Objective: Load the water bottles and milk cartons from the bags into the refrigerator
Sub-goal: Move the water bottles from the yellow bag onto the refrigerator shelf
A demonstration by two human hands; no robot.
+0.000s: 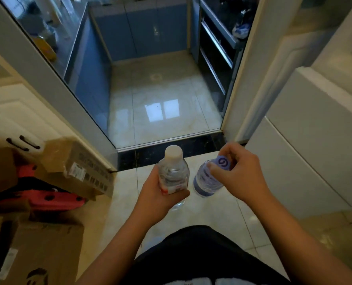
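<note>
The left hand [160, 194] grips a white-capped water bottle [173, 171] round its middle. The right hand [239, 171] pinches the purple-capped water bottle [207, 179] by its cap, the 2 bottles side by side.

Glossy cream floor tiles [212, 214] ran up to a dark stone threshold [171, 148] under an open doorway. Beyond it the kitchen floor [160, 83] carried a bright window reflection [161, 112]. Blue-grey cabinets [142, 27] closed the far end, and a dark appliance front [210, 58] with long metal handles stood on the right. A glass door panel [53, 38] in a pale frame slanted across the left. Nearer, white cupboard doors [12, 112] with black handles stood behind cardboard boxes [78, 161] and something red [47, 202]. A plain white unit [294, 145] filled the right side.
</note>
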